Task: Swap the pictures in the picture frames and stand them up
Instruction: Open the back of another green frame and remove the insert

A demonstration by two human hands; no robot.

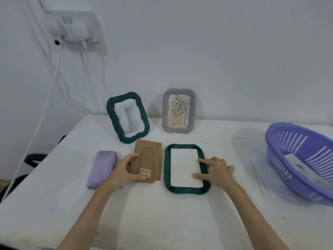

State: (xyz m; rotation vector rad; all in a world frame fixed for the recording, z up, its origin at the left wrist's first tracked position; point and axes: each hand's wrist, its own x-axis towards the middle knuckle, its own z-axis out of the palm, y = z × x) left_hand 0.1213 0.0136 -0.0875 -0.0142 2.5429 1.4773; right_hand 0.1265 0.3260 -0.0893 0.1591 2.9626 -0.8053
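A dark green frame lies face down on the white table, with the white back of a picture in its opening. My right hand rests on the frame's right side, fingertips on the white sheet. To the left lies a brown cardboard backing with a stand flap and a barcode sticker; my left hand grips its left edge. At the back, a green frame with a cat picture and a grey frame with a leaf drawing stand upright by the wall.
A folded lilac cloth lies left of my left hand. A purple plastic basket holding papers sits at the right edge, on loose sheets. White cables hang down the wall at the left.
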